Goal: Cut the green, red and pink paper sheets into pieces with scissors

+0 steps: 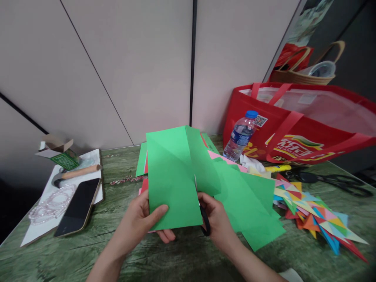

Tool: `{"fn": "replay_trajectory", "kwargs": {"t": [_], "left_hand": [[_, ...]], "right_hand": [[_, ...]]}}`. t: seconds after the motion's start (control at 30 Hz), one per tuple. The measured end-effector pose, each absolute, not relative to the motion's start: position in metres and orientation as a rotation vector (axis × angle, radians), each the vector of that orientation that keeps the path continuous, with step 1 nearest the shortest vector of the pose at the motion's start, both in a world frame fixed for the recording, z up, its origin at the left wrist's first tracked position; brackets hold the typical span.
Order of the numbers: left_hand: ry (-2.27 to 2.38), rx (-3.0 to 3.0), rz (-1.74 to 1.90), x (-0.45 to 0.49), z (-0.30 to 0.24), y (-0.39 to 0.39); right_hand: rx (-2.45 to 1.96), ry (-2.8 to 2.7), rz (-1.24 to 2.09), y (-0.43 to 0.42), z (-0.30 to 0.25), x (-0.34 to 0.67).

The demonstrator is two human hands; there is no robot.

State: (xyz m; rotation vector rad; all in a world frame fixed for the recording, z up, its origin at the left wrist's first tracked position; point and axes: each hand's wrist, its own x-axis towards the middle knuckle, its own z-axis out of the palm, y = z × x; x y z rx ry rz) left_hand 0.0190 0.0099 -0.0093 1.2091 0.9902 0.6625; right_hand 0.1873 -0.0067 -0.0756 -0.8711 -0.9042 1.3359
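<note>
Apparently at the cutting step: slitting the green paper (173, 172), held over the middle of the table (176, 262), with scissors (207, 225). Clamped on the paper's near left edge with the left hand (141, 215), thumb on top. Closed around the scissor handle at near right with the right hand (216, 219). Cannot tell blade opening. Next, probably: hold the paper taut; advance the scissors toward the far edge.

Scissors (207, 225) and paper (173, 176) suggest a craft table (182, 258).
</note>
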Motion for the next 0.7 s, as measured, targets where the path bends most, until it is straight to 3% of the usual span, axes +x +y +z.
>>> {"fn": "replay_trajectory", "kwargs": {"t": [0.7], "left_hand": [[0.961, 1.261, 0.614, 0.0184, -0.0115, 0.0079]], "right_hand": [[-0.854, -0.882, 1.31, -0.0046, -0.0805, 0.1902]]}}
